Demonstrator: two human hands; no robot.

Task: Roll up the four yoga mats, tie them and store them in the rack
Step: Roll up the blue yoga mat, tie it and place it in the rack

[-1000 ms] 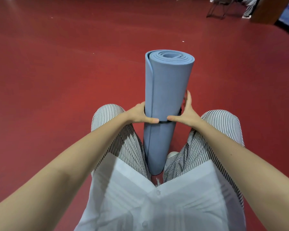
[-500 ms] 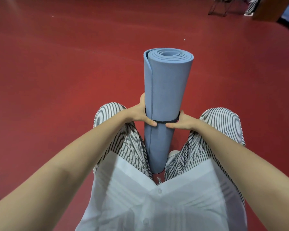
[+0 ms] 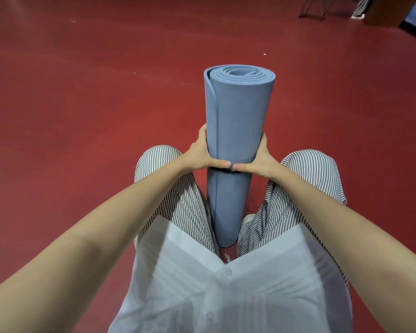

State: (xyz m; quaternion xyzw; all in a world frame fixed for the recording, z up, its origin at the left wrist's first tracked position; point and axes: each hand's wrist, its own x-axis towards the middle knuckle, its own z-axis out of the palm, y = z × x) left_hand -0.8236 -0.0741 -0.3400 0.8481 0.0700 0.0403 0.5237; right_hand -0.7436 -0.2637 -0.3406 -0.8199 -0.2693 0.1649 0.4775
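2-handed hold: left hand (image 3: 202, 155) and right hand (image 3: 262, 159) grip the rolled mat (image 3: 238, 109) at its strap (image 3: 220, 170); tying likely underway, cinching next.

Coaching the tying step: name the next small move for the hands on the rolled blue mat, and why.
Likely press the dark strap shut under the thumbs. It already circles the upright blue mat, the left hand and right hand grip the roll there, and their thumb tips nearly meet on it.
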